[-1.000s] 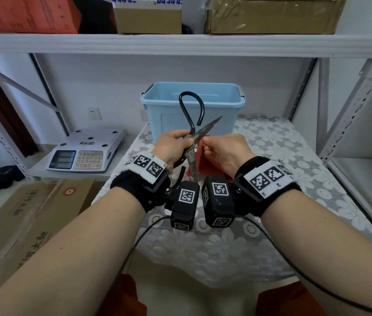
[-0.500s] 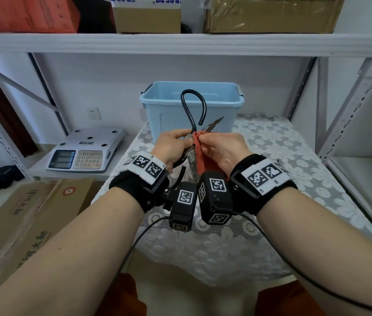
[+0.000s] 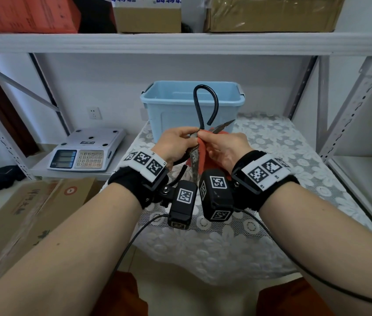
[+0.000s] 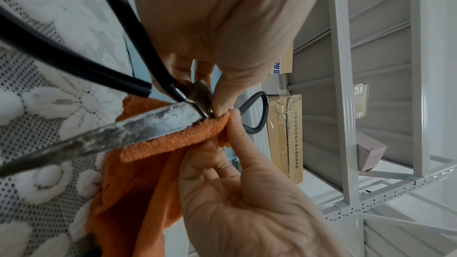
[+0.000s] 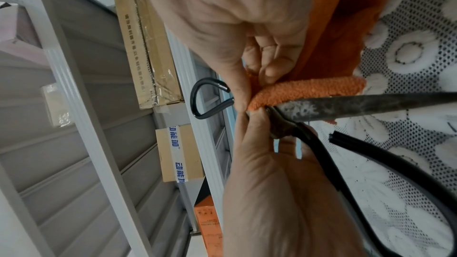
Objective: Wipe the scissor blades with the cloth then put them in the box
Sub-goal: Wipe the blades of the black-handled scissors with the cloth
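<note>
Old open scissors (image 3: 195,163) with black loop handles and stained blades are held above the table; one blade points down toward me, the other up to the right. My left hand (image 3: 187,136) pinches them at the pivot (image 4: 200,93). My right hand (image 3: 205,137) pinches an orange cloth (image 3: 203,153) folded over the lower blade (image 4: 123,130) right beside the pivot. From the right wrist, the cloth (image 5: 309,89) lies along the blade (image 5: 371,105). The light blue box (image 3: 191,110) stands open behind the hands.
A white lace cover (image 3: 271,156) lies over the table. A weighing scale (image 3: 87,151) sits on a low shelf at the left, with cardboard boxes (image 3: 20,213) below it. A shelf board (image 3: 180,42) with cartons runs overhead; a metal upright (image 3: 351,115) stands at the right.
My right hand has slid the cloth up the lower blade to the pivot. The scissors have risen slightly, still pinched by my left hand.
</note>
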